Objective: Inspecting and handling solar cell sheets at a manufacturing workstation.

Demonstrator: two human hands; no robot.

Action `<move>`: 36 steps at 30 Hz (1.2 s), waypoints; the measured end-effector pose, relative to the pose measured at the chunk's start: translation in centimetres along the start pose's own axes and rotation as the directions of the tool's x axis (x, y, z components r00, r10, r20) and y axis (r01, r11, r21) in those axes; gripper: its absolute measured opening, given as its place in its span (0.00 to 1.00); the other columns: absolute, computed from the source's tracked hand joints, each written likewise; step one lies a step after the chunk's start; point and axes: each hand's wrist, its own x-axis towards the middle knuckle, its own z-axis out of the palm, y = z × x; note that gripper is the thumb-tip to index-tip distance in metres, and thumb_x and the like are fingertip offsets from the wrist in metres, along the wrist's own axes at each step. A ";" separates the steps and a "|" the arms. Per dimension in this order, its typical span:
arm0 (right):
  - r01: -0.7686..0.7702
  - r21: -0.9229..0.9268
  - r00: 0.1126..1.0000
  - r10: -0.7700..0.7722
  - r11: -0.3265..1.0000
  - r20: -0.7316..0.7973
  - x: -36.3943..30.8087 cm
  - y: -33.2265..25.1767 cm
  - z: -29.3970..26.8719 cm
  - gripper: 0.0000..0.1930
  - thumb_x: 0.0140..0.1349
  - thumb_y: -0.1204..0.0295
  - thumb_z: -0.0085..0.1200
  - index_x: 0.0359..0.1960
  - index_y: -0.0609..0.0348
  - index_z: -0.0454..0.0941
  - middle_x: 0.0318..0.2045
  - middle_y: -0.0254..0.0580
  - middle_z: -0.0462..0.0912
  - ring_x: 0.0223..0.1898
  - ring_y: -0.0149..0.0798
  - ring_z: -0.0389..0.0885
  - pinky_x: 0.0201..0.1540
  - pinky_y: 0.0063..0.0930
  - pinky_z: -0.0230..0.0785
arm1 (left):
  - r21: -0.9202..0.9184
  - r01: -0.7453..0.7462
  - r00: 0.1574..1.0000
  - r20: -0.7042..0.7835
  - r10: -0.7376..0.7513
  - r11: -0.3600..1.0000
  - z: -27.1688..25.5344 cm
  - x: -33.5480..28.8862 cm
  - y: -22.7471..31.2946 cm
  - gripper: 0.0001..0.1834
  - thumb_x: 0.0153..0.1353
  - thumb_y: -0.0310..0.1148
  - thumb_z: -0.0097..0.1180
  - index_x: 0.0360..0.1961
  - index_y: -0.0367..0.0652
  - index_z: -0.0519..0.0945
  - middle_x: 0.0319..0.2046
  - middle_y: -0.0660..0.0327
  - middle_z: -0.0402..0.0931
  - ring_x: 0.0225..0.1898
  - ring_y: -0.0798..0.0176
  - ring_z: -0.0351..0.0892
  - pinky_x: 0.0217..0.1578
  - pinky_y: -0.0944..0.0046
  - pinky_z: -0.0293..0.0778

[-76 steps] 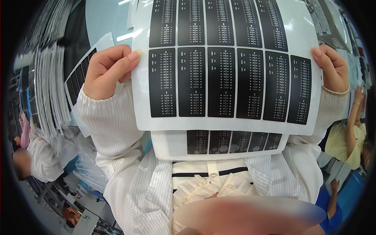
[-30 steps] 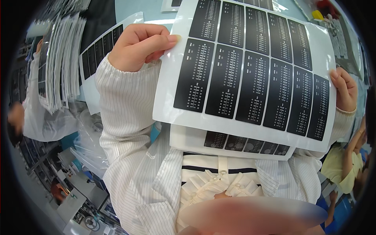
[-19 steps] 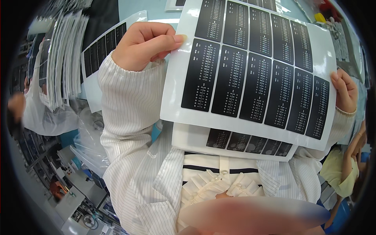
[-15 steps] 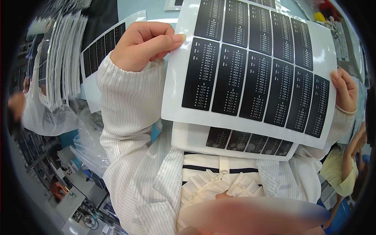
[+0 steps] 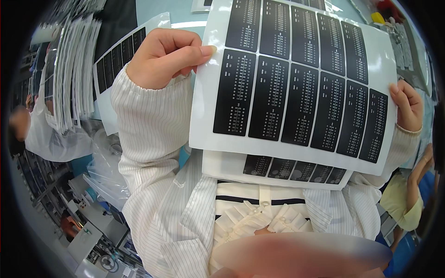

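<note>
While the white label sheet [image 5: 296, 88] is held up close before the chest, a small tilt is noted against the view of half a second ago: its left edge has been raised a little and the whole sheet turned slightly clockwise, the grip points unchanged. Against the earliest view, where it was held level and square, it is now clearly slanted, the right end lower. From this it is judged that the sheet is being angled for inspection rather than set down.

Left hand [image 5: 164, 58]: closed on the sheet's left edge, thumb laid flat across the glossy margin, fingers curled behind. Right hand [image 5: 408, 106]: pinched on the right edge, fingertips wrapped over the rim, the palm hidden behind the paper.

Sheet: thin, flexible, glossy white backing, faintly bowed between the hands; two rows of tall matte-black rectangular labels with fine white print. Directly beneath it, toward the body, a second sheet [image 5: 278, 169] is seen, only its lower strip of black labels showing; whether it is gripped too cannot be told.

Beyond the left hand a third sheet [image 5: 109, 88] lies flat on a pale blue table [image 5: 162, 7]; further left, a fanned stack of sheets [image 5: 72, 69]. Striped white sleeves, soft fabric.
</note>
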 end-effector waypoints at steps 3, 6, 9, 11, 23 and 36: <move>-0.006 -0.032 1.000 0.006 0.999 -0.015 0.0 -0.2 0.7 0.11 0.59 0.71 0.47 0.18 0.58 0.66 0.17 0.25 0.67 0.18 0.17 0.60 0.22 0.11 0.48 | 0.040 0.049 0.998 -0.030 -0.047 0.998 0.2 0.0 0.1 0.15 0.54 0.35 0.53 0.13 0.40 0.74 0.10 0.69 0.64 0.14 0.76 0.57 0.17 0.73 0.53; 0.008 -0.084 1.000 -0.009 0.996 -0.011 0.1 0.1 0.6 0.12 0.58 0.71 0.47 0.18 0.58 0.66 0.16 0.24 0.66 0.18 0.17 0.59 0.22 0.12 0.48 | 0.008 0.117 0.993 -0.023 -0.116 0.993 0.3 -0.1 0.4 0.15 0.53 0.34 0.52 0.12 0.40 0.74 0.09 0.68 0.64 0.13 0.76 0.57 0.17 0.73 0.54; -0.019 -0.079 1.000 0.017 0.997 -0.024 -0.2 -0.1 0.4 0.11 0.58 0.71 0.47 0.18 0.58 0.66 0.16 0.24 0.66 0.18 0.17 0.59 0.22 0.12 0.47 | -0.072 0.115 0.993 0.040 -0.113 0.991 -0.3 0.3 0.1 0.15 0.53 0.34 0.53 0.12 0.39 0.74 0.09 0.67 0.64 0.13 0.76 0.57 0.16 0.73 0.54; -0.005 -0.055 1.000 0.004 0.998 -0.011 0.2 0.5 0.4 0.11 0.58 0.71 0.47 0.18 0.58 0.67 0.16 0.24 0.66 0.18 0.17 0.59 0.22 0.12 0.47 | -0.086 0.121 0.992 0.031 -0.119 0.989 -0.3 0.1 0.3 0.15 0.53 0.33 0.52 0.12 0.40 0.74 0.09 0.67 0.64 0.13 0.76 0.57 0.16 0.73 0.54; 0.005 -0.033 1.000 -0.006 0.999 -0.014 0.4 -0.2 0.7 0.10 0.57 0.71 0.48 0.18 0.58 0.67 0.16 0.23 0.65 0.19 0.18 0.58 0.23 0.12 0.46 | -0.119 0.086 0.996 0.040 -0.082 0.989 -0.4 0.3 0.4 0.16 0.54 0.34 0.52 0.12 0.40 0.74 0.09 0.66 0.64 0.11 0.76 0.57 0.14 0.74 0.53; 0.159 -0.084 0.944 -0.127 0.984 0.304 -0.1 -1.7 1.1 0.13 0.55 0.70 0.52 0.15 0.63 0.70 0.11 0.34 0.72 0.09 0.22 0.67 0.13 0.13 0.55 | 0.068 -0.121 0.959 0.266 0.099 0.990 -0.9 -0.3 0.2 0.16 0.53 0.31 0.51 0.11 0.36 0.73 0.11 0.63 0.70 0.13 0.75 0.64 0.15 0.73 0.57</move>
